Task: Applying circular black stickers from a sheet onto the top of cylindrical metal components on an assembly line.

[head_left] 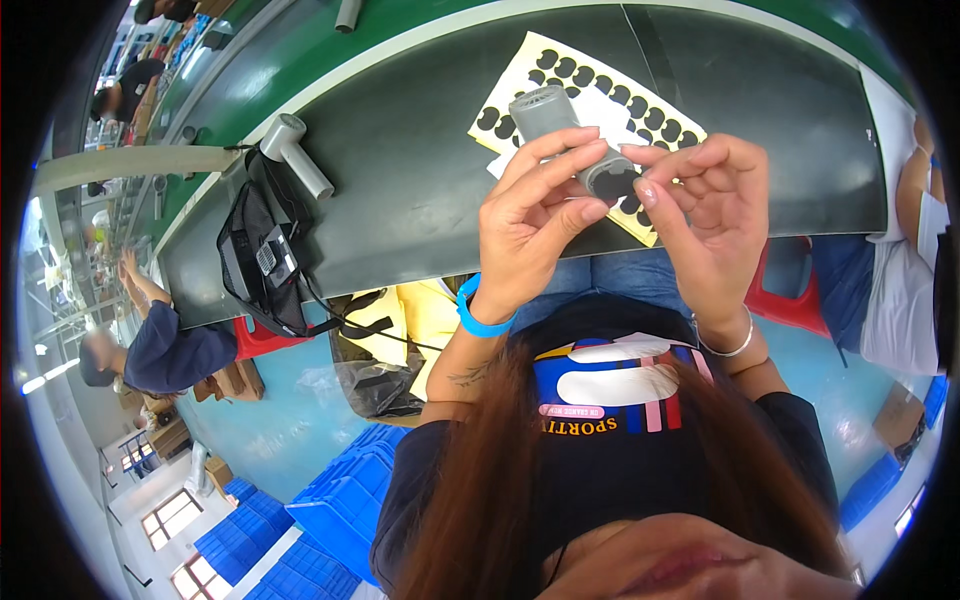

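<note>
My left hand (535, 215) is wrapped round a grey hair dryer (545, 113), holding it tilted above the bench with a round vented end away from me. A dark sticker (612, 182) covers the end that points toward my right hand (705, 200). There, my right thumb and forefinger are bent in at the sticker's edge, with the other fingers curled loosely. Beneath both hands lies a yellow sheet (548, 55) with rows of black stickers; a white paper piece (600, 112) rests on it, partly hidden by the dryer.
Another grey hair dryer (297, 158) lies at the left of the dark bench (400, 140), beside a black bag (262, 245). A bag with yellow material (405, 320) is below the bench edge. Blue crates (345, 495) stand behind at left. Co-workers sit left (165, 345) and right (905, 260).
</note>
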The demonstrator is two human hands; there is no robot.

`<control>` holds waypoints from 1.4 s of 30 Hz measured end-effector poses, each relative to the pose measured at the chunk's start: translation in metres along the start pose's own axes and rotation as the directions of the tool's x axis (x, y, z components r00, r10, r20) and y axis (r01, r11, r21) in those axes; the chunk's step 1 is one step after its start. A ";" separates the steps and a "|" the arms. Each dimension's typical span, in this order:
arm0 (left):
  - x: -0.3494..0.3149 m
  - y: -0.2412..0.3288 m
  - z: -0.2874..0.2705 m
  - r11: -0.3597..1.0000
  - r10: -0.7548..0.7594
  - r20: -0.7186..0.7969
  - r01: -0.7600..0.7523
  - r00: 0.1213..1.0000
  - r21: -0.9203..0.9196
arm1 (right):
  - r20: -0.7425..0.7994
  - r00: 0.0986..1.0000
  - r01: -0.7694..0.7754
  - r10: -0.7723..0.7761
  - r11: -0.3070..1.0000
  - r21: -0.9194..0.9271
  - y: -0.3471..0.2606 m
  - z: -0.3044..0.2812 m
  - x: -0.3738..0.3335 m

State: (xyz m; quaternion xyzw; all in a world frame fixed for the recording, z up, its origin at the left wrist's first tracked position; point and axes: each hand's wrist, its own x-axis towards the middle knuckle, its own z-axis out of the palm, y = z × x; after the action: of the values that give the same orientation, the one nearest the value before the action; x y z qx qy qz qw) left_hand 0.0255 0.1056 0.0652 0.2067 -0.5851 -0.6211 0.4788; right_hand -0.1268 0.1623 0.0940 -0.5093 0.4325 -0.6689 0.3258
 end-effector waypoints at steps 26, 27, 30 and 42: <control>0.000 0.000 0.001 1.000 -0.007 -0.017 0.007 1.000 -0.007 | 0.017 1.000 -0.021 0.022 0.999 -0.048 -0.001 0.001 -0.002; 0.000 0.000 0.001 1.000 -0.009 -0.019 0.008 1.000 -0.005 | 0.019 1.000 -0.022 0.023 0.998 -0.051 -0.001 0.001 -0.002; 0.000 0.001 0.001 1.000 -0.011 -0.022 0.011 1.000 -0.011 | 0.019 1.000 -0.024 0.025 0.998 -0.060 -0.002 0.001 -0.002; -0.001 0.002 0.002 0.999 -0.028 -0.021 0.027 0.999 -0.018 | -0.001 1.000 0.023 -0.023 0.998 -0.066 0.001 0.002 0.000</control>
State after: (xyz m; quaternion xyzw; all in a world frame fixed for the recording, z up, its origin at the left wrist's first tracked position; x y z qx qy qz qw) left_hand 0.0250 0.1072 0.0669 0.2170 -0.5717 -0.6305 0.4780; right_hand -0.1245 0.1616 0.0936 -0.5241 0.4489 -0.6583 0.3007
